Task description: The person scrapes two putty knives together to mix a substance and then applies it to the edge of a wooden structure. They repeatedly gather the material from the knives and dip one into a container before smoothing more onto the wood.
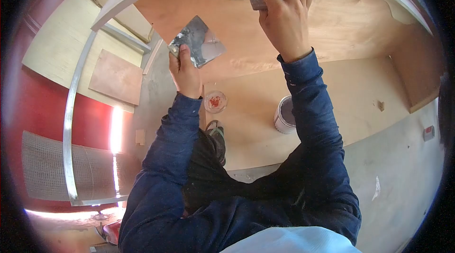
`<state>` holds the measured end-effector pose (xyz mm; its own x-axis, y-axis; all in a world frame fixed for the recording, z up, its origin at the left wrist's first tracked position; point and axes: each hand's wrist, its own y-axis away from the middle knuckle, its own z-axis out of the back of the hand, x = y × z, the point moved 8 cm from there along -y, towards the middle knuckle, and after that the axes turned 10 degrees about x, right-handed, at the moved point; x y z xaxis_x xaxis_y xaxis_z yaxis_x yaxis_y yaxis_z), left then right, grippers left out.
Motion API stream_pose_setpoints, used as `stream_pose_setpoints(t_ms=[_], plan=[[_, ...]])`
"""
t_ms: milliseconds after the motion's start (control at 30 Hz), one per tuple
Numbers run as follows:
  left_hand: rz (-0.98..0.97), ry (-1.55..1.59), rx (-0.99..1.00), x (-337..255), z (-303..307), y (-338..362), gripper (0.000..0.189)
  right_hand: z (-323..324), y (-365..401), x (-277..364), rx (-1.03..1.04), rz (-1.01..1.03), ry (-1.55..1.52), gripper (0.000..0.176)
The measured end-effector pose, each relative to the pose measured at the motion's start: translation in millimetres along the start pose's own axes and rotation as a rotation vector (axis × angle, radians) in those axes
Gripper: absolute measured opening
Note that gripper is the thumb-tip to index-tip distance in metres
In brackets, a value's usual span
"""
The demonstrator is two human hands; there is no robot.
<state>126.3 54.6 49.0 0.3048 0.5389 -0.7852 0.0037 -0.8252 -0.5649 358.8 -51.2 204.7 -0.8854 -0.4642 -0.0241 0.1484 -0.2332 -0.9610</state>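
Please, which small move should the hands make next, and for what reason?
Perhaps the right hand should bring its smeared plate down to the left hand's shiny plate and gather the pale dabs: these sit near the left thumb, at the shiny plate's edge, while the two plates are apart.

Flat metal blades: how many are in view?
2. The left hand holds a smeared blade; the right hand holds a darker blade, partly covered by fingers and cut off by the picture's top edge. Others could be hidden behind the arms.
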Motion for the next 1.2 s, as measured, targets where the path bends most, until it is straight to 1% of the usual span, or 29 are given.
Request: stream_pose_setpoints(t_ms=[67,133,233,300,433,467,500,533,633,700,733,800,833,900,1033,1133,1167,1200], plan=[[0.003,0.008,0.002,-2,1,0,0.029,-3,1,-1,-0.024,0.001,0.03,0.045],[0.037,0.015,0.004,-1,0,0,0.044,-3,3,-1,-0.049,-0.001,0.061,0.047],[0.059,-0.035,0.002,-1,1,0,0.045,-3,4,-3,-0.037,-0.006,0.055,0.05],[0.06,-0.019,0.014,-2,-2,2,0.044,-6,4,-6,0.041,-0.079,0.095,0.051],[0.072,0.007,0.059,-2,-9,3,0.042,-7,6,-6,-0.027,-0.019,0.073,0.053],[0.071,0.008,0.059,-2,-10,3,0.042,-10,8,-5,0.049,-0.018,0.094,0.055],[0.041,0.011,0.056,-3,-11,3,0.038,-14,9,-3,0.125,-0.017,0.116,0.056],[0.012,0.013,0.054,-4,-12,3,0.035,-11,9,-1,0.124,-0.015,0.118,0.056],[0.013,0.019,0.071,-3,-13,4,0.037,-2,11,7,0.124,-0.032,0.049,0.059],[0.015,0.018,0.074,-2,-13,3,0.037,-2,10,10,0.227,-0.082,0.053,0.059],[0.017,0.015,0.076,-1,-13,3,0.037,-4,10,10,0.227,-0.082,0.055,0.059],[0.019,0.006,0.081,1,-11,3,0.036,-5,11,11,0.144,-0.027,0.133,0.056],[0.022,-0.005,0.085,2,-10,2,0.036,-8,10,9,0.142,-0.027,0.132,0.056],[0.036,0.001,0.086,1,-10,4,0.034,0,8,4,-0.031,-0.035,0.061,0.052],[0.061,0.017,0.057,-5,-14,6,0.029,2,5,1,-0.053,-0.035,0.019,0.049],[0.073,-0.011,0.076,-2,-9,5,0.029,-3,4,-3,-0.004,-0.085,0.007,0.047],[0.073,-0.012,0.076,-1,-7,4,0.029,-5,4,-4,-0.031,-0.068,0.026,0.048],[0.069,-0.035,0.086,0,-5,4,0.033,-5,4,-3,-0.057,-0.05,0.045,0.048]])
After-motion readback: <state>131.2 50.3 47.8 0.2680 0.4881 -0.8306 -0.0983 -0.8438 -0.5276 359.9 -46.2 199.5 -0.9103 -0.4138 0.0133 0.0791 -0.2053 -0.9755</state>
